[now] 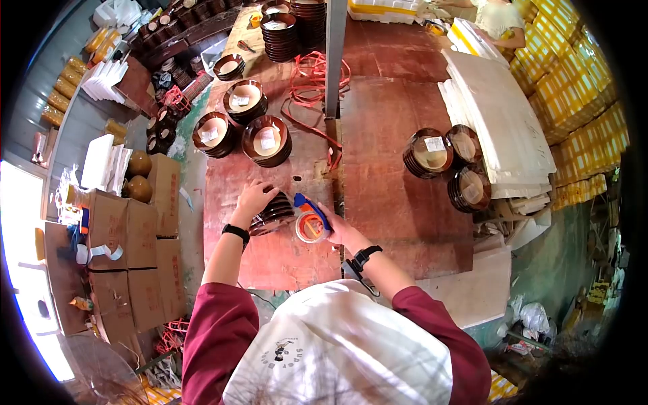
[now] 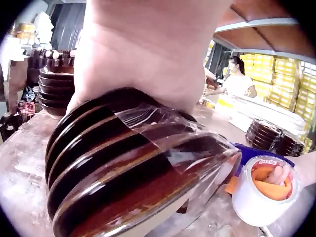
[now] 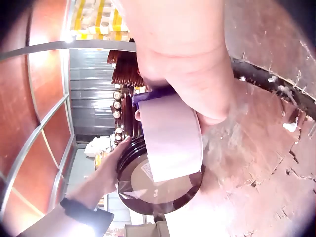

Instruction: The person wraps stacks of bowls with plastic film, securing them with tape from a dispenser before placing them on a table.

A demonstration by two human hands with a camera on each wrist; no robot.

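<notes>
Several nested dark brown bowls [image 1: 272,214] lie tilted on the red-brown tabletop, rims angled. My left hand [image 1: 256,200] grips the stack from above and behind; in the right wrist view that hand [image 3: 106,170] is at the bowls' side. My right hand [image 1: 343,231] holds a blue tape dispenser [image 1: 312,206] with a wide roll of clear tape [image 1: 310,227], just right of the stack. In the left wrist view, clear film [image 2: 173,133] lies over the bowls' sides [image 2: 108,173] and reaches toward the tape roll [image 2: 259,202]. A paper label [image 3: 147,170] shows inside the front bowl.
Three bowl stacks [image 1: 267,140] stand beyond my left hand, with taller stacks [image 1: 280,37] farther back. Three more [image 1: 432,152] stand right, beside white sheets [image 1: 499,128]. A metal post [image 1: 334,61] rises near red strapping [image 1: 312,74]. Cartons [image 1: 111,233] are left; another person [image 1: 501,20] is far right.
</notes>
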